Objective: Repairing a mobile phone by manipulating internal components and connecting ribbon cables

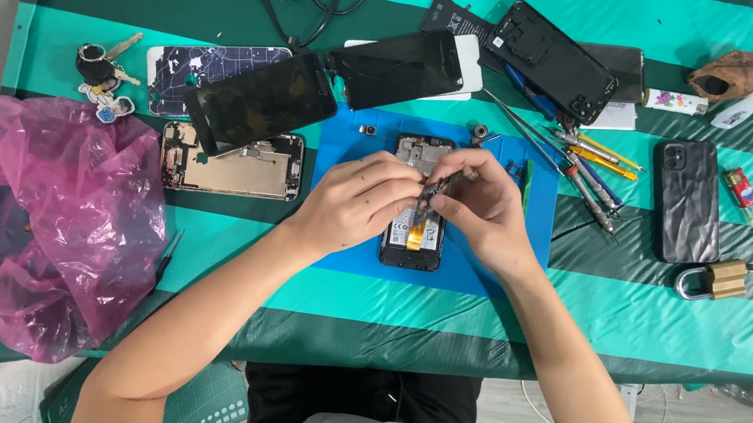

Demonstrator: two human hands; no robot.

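Both forearms angled inward over the blue mat (488,270). Left hand (360,201) curled, knuckles up, fingertips pinching a small dark part (438,187). Right hand (488,209) bent at the wrist, fingers gripping the same part from the other side. Directly beneath, on the mat's centre: opened phone (413,233). Right of the mat: screwdrivers (585,169).

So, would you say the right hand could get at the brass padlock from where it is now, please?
Probably yes. The right hand is busy over the opened phone, but the brass padlock lies on that same side on bare striped cloth, with nothing between them.
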